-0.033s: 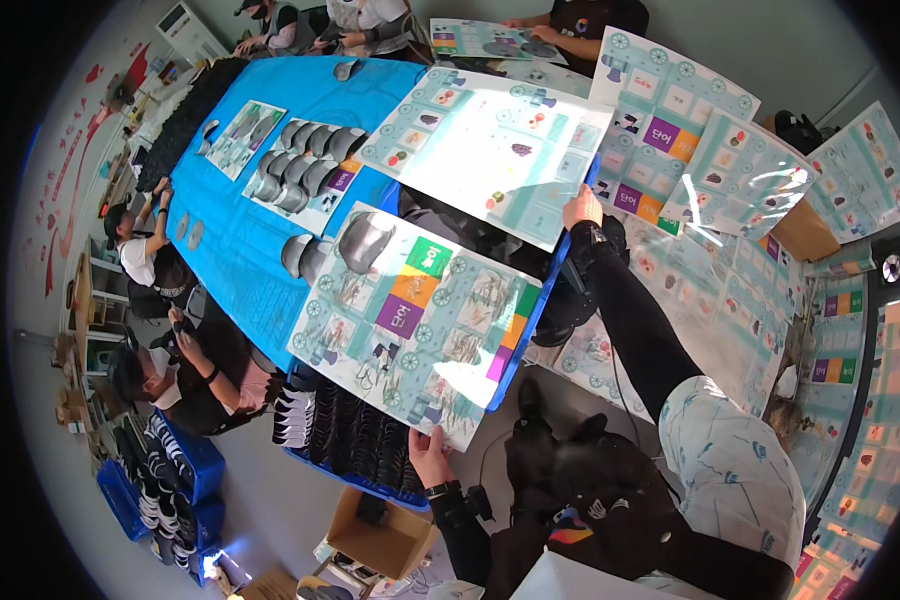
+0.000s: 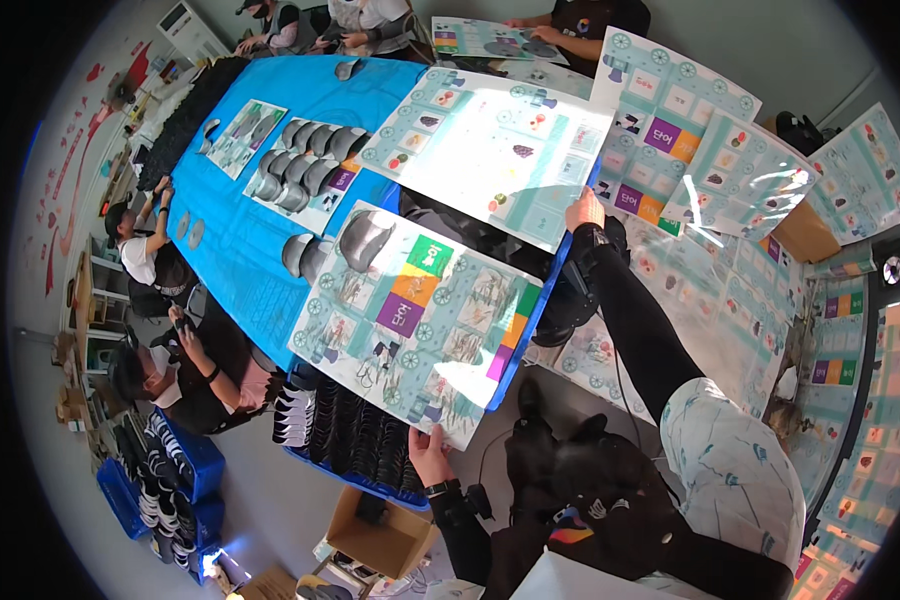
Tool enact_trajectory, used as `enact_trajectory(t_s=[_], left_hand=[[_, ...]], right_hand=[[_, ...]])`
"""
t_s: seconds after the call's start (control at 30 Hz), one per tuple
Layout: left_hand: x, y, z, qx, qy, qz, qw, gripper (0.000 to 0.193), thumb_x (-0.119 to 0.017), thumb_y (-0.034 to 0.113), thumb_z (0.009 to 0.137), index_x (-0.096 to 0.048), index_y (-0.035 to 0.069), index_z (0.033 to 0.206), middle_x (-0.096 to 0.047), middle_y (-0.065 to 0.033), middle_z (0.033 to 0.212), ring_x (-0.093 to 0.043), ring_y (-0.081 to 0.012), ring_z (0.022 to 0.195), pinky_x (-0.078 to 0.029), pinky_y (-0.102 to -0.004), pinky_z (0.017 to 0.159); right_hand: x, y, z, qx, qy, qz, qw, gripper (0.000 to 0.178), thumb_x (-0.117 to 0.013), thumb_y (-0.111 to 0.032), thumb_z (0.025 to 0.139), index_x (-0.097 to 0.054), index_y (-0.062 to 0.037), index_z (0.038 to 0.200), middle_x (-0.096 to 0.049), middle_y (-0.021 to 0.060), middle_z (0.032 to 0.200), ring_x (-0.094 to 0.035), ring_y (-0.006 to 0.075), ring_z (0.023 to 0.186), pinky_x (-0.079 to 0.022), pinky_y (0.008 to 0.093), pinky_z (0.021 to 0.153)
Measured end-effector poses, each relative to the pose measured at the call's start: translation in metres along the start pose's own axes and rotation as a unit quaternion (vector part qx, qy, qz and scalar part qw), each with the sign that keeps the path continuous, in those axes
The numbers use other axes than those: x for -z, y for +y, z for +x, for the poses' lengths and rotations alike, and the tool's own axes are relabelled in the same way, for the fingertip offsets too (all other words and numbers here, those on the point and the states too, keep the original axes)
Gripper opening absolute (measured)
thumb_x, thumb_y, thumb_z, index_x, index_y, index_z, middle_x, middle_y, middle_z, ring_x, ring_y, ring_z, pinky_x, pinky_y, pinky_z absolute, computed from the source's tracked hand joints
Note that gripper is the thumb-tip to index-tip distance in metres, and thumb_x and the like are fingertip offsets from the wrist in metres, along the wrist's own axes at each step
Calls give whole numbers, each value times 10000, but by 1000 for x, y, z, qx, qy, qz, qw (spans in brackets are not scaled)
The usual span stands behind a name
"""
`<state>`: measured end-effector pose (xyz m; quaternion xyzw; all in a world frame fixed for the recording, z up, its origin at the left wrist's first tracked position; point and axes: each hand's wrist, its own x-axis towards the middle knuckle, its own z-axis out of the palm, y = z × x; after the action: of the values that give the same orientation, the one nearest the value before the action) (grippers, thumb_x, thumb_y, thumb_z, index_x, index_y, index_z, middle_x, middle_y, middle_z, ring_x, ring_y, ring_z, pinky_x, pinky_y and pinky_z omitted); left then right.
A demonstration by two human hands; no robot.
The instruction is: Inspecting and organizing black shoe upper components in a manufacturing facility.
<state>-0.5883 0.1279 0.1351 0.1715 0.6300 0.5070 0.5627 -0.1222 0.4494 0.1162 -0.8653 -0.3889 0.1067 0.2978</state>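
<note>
My left hand (image 2: 429, 456) pinches the near corner of a printed board (image 2: 440, 330) with pale teal patterns and green, orange and purple squares. On that board's far left part lies a curved, shiny grey piece (image 2: 364, 243). My right hand (image 2: 584, 209) is closed at the right edge of a second printed board (image 2: 485, 150), beside a blue bin's rim; its fingertips are partly hidden. Bright sunlight washes out much of this second board. Between the two boards, dark pieces (image 2: 450, 222) show inside the bin.
A blue-covered table (image 2: 240, 230) stretches to the left, with a sheet bearing rows of grey curved pieces (image 2: 295, 168). Below are a blue crate of stacked dark pieces (image 2: 355, 430) and a cardboard box (image 2: 380, 535). More printed boards (image 2: 745, 175) stand at right. Several people work around the table.
</note>
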Motion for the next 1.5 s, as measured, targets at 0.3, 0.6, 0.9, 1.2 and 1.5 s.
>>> enact_trajectory(t_s=[0.3,0.6,0.9,1.2,1.5], left_hand=[[0,-6,6,10,-14,4,1000,422,-687,100,951,-543,28,1340,-688,-59,1087,-633,-106,864,-485,-241,657],[-201,-8,-78,-9,-390,246,888,430,-719,158,938,-546,28,1310,-668,-21,1030,-616,-95,802,-496,-238,651],[-249,-116,1,-362,-169,514,759,521,-740,132,844,-497,-36,1273,-660,-193,1046,-675,-361,899,-551,-424,787],[-253,-132,49,-272,-166,656,685,527,-675,194,896,-482,50,1366,-706,-264,1017,-700,-429,933,-577,-505,797],[-231,-56,-69,-410,-275,692,527,164,-691,262,893,-650,150,1006,-697,-168,801,-683,-413,744,-514,-529,597]], right_hand=[[80,42,-105,82,50,124,988,387,-667,-82,803,-589,-54,1181,-659,155,1045,-670,307,954,-551,409,809],[233,137,-243,-4,-100,181,978,186,-653,-23,868,-671,-36,1053,-716,102,955,-701,199,815,-548,323,753],[320,225,-352,-157,-84,251,951,144,-583,-55,962,-657,-12,1079,-699,53,867,-684,123,786,-527,253,668],[327,236,-392,-202,-113,244,942,150,-564,-44,964,-659,-12,1076,-685,46,851,-663,107,795,-534,259,711],[339,208,-379,38,-120,64,990,424,-752,-187,819,-623,-19,1186,-654,166,1127,-619,330,1133,-505,423,965]])
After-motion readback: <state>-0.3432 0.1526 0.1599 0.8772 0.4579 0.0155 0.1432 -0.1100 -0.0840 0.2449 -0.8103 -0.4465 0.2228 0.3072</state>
